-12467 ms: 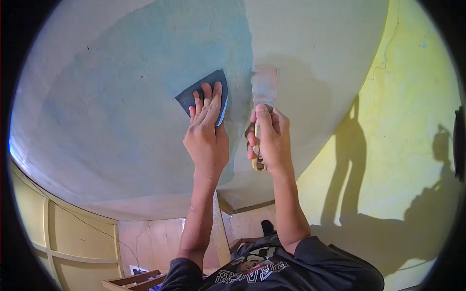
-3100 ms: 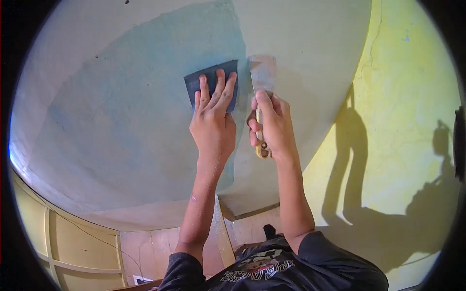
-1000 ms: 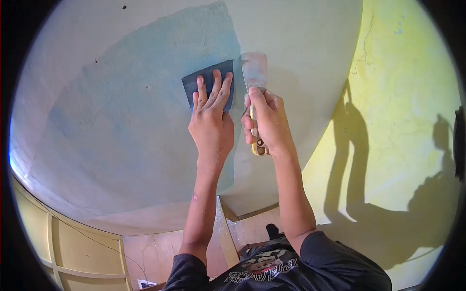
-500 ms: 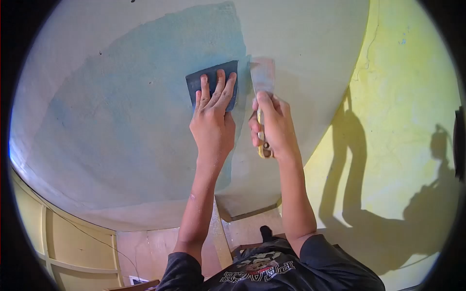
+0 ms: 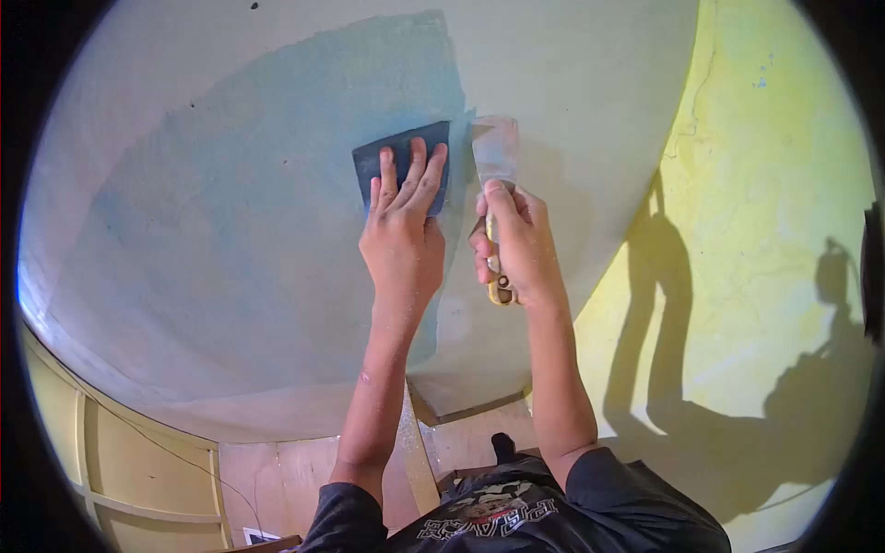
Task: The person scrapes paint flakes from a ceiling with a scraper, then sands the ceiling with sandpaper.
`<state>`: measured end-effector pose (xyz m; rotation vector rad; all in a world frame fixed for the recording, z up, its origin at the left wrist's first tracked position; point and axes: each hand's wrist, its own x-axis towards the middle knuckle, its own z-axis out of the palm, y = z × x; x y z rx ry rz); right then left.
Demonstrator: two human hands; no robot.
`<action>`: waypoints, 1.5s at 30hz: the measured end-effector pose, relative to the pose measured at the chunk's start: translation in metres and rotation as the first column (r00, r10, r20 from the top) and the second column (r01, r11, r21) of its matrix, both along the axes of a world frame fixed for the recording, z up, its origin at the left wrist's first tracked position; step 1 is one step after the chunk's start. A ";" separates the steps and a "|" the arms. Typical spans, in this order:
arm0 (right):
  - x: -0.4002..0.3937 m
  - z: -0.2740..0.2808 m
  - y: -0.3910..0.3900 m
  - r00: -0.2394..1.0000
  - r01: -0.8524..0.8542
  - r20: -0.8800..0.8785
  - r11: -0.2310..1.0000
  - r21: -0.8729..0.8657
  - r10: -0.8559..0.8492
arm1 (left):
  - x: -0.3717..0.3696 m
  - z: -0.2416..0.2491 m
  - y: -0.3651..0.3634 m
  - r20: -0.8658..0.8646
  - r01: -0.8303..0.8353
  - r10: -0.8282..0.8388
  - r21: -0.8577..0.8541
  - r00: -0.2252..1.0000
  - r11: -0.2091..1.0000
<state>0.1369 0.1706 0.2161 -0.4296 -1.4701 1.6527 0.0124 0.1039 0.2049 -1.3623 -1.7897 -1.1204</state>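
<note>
My left hand (image 5: pixel 403 235) holds a dark blue-grey, flat putty spreader (image 5: pixel 371 162), wider at its top edge. Its fingers are spread over the face of the sheet, and the thumb side is partly hidden. Beside it, my right hand (image 5: pixel 518 235) is closed round the handle of a putty knife (image 5: pixel 496 149), thumb at the base of the blade. The worn blade points up, a short gap to the right of the spreader. Both tools overlap the pale wall (image 5: pixel 572 101) in this view, near the right edge of a blue-green patch (image 5: pixel 249 157).
A yellow wall (image 5: pixel 737 157) with a crack and my shadow meets the pale surface on the right. Below are wooden boards (image 5: pixel 304 470) and a narrow beam (image 5: pixel 417 461). Cream panelling (image 5: pixel 152 461) and a thin cable stand at lower left.
The putty knife and right hand have shifted slightly down and left in view. The left hand keeps nearly the same place with the spreader; the whole view has tipped a little.
</note>
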 end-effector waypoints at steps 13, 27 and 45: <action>0.000 0.005 -0.003 1.000 -0.005 0.009 1.000 -0.026 0.005 | 0.001 -0.002 0.001 -0.007 0.010 -0.010 -0.002 1.000 1.000; -0.007 0.005 -0.001 0.999 -0.006 -0.045 1.000 0.014 0.007 | -0.002 -0.003 0.004 -0.003 0.018 -0.018 -0.003 1.000 1.000; -0.014 0.008 -0.007 0.997 0.040 -0.059 0.999 -0.032 -0.042 | -0.002 0.001 0.002 -0.047 -0.004 0.004 0.016 0.999 1.000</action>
